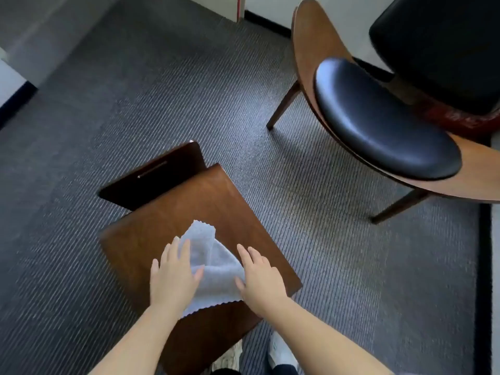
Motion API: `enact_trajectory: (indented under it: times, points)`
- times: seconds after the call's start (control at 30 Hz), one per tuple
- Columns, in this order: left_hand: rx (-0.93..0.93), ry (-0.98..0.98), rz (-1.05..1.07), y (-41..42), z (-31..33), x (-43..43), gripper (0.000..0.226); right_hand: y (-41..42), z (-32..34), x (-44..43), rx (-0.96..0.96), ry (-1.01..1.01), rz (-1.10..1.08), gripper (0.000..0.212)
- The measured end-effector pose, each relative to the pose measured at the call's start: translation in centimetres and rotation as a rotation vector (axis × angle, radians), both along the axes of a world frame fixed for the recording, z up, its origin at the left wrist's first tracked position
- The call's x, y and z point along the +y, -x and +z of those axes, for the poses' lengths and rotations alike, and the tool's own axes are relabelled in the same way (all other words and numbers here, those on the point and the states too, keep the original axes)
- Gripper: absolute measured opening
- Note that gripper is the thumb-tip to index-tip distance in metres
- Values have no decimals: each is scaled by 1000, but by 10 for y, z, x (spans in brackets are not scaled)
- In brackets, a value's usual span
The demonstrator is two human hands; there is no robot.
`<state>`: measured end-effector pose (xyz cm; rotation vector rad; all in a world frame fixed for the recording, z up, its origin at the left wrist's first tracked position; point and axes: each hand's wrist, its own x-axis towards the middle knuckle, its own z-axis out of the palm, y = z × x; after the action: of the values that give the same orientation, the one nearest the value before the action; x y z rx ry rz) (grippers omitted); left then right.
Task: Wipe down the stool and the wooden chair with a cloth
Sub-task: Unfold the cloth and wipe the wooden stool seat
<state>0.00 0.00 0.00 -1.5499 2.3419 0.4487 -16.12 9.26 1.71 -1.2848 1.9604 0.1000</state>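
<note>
Grey ribbed carpet (324,239) runs under everything, on all sides of both hands; beyond the right hand and off to its right stands the wooden chair (311,41), well apart from the hands, a curved brown shell on slanted dark legs, with a black padded seat cushion (384,117) and a black back cushion (438,50) above it. Directly under the hands is the stool (167,226), dark brown wood, its flat top tilted in view and a darker side panel with a slot showing past the fingertips; on that top lies the cloth (213,269), pale grey with a zigzag edge, rumpled into a peak ahead of the fingers, caught between and beneath the two hands. The left hand (173,280) rests flat on the cloth's left part, fingers straight and slightly spread, gripping nothing; the right hand (261,277) presses flat on the cloth's right edge, fingers straight, also gripping nothing. Below the right forearm, a light shoe (281,353) shows on the carpet.
</note>
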Motion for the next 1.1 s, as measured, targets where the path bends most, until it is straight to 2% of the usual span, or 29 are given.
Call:
enact_trajectory:
  times: [0.1, 0.17, 0.3, 0.37, 0.47, 0.53, 0.63, 0.77, 0.87, 0.97, 1.1]
  points:
    - [54, -5, 192, -2, -18, -5, 71, -6, -21, -16, -22, 39, -216, 55]
    - [76, -24, 296, -2, -26, -9, 63, -7, -33, -26, -87, -10, -368, 42]
    - [166, -94, 472, 4, -31, -10, 26, -13, -45, -33, -183, -90, -429, 6]
    - [265, -134, 556, 4, -32, -9, 11, -14, -46, -30, -282, -54, -495, 9]
    - [489, -202, 613, 1, -19, -8, 14, -7, -28, -25, -415, 91, -626, 18]
    - [587, -191, 629, -3, -3, -10, 10, 3, -12, -22, -421, 229, -685, 25]
    - [616, -144, 622, -12, 8, -11, 12, 16, 1, -16, -307, 409, -716, 31]
    - [491, -146, 619, -17, -7, -6, 28, 14, -14, -10, -108, 319, -644, 23]
    - [350, -90, 599, -19, -21, -2, 65, 10, -35, -5, 54, 244, -525, 56]
    - [173, 69, 252, -22, -33, 9, 75, 8, -46, 1, 192, 227, -266, 70]
    - [89, 84, -183, -19, -52, 19, 92, 9, -63, 4, 302, 199, 156, 89]
